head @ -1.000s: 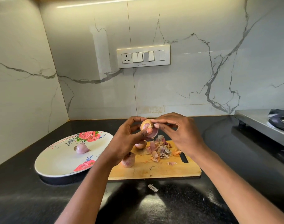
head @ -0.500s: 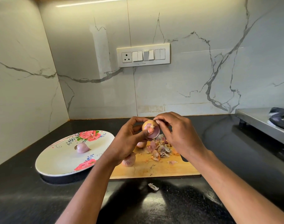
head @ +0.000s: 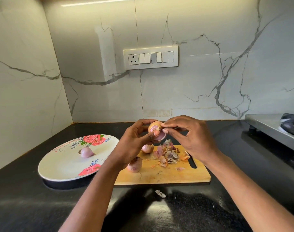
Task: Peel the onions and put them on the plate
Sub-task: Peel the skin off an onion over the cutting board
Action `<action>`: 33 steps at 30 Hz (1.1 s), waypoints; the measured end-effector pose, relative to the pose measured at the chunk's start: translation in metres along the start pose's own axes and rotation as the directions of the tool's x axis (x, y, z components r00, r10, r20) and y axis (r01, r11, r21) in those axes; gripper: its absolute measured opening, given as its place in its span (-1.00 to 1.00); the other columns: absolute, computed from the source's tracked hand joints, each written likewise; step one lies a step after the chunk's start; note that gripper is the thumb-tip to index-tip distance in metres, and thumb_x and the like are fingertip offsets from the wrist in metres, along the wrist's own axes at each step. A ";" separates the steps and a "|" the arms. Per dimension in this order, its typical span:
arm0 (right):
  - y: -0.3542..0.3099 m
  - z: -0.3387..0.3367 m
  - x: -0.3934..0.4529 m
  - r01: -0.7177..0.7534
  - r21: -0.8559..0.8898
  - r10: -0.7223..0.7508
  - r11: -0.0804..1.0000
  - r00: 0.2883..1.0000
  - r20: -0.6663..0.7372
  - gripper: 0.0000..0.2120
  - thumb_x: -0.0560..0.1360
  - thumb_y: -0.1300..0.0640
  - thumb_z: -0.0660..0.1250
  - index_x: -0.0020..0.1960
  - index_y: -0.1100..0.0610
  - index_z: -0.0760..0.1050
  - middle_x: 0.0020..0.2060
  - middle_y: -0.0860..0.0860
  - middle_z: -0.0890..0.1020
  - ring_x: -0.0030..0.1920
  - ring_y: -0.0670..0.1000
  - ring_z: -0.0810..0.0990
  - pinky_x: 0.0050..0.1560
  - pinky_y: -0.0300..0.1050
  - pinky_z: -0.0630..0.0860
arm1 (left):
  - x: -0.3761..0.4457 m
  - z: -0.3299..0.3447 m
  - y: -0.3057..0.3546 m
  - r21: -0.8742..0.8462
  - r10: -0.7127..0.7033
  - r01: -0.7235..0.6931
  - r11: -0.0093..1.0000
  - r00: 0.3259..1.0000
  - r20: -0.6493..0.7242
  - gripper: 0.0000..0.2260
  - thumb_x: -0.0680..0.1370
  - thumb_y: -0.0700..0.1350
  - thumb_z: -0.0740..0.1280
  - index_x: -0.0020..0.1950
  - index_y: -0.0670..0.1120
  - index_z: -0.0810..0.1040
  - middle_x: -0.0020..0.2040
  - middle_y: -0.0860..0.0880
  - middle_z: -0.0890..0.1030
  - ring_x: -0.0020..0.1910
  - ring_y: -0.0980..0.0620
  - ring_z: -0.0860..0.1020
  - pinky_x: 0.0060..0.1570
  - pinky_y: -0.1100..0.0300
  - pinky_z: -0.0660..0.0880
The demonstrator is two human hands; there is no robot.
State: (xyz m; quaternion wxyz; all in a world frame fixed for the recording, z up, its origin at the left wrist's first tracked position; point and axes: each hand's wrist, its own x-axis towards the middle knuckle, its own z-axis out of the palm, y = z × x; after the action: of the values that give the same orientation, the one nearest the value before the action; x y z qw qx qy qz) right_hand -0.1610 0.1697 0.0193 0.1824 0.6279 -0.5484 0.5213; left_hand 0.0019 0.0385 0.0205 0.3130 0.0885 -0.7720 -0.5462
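We hold a half-peeled onion [head: 155, 129] up in the air above the far edge of the cutting board [head: 161, 174], both hands clamped on it. Our left hand [head: 134, 144] curls round it from the left, thumb pressed on its front, while our right hand [head: 191, 139] pinches the skin at its top right. Compared with a second ago the grip is much the same, but the right fingertips have crept higher onto the onion's top, and a flap of purple skin [head: 160, 137] now hangs loose beneath it. On the board two unpeeled onions sit unmoved: one [head: 148, 148] just behind our left hand, another [head: 134, 165] at its wrist. The heap of peels [head: 168, 154] beside them looks unchanged. One peeled onion [head: 86, 152] lies as before on the flowered plate [head: 59, 166], left of the board on the black desk [head: 22, 203]. A scrap of skin [head: 160, 193] rests on the desk in front of the board.
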 end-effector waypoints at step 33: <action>-0.010 0.012 0.001 -0.428 0.326 0.459 0.843 0.888 -0.019 -0.91 0.55 0.09 0.44 0.04 0.05 0.64 -0.13 -0.06 0.73 -0.10 -0.07 0.72 -0.07 -0.22 0.64 | 0.000 0.001 0.001 -0.033 0.000 -0.004 0.999 0.995 -0.098 -0.55 0.48 -0.01 0.42 0.36 -0.04 0.48 0.25 -0.03 0.63 0.10 -0.01 0.69 0.13 0.07 0.63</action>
State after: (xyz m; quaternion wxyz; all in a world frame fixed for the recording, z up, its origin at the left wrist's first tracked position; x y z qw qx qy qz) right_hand -0.1470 0.1629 0.0183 -0.0187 0.4790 -0.5795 0.6591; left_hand 0.0017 0.0402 0.0213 0.3526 0.1093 -0.7465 -0.5535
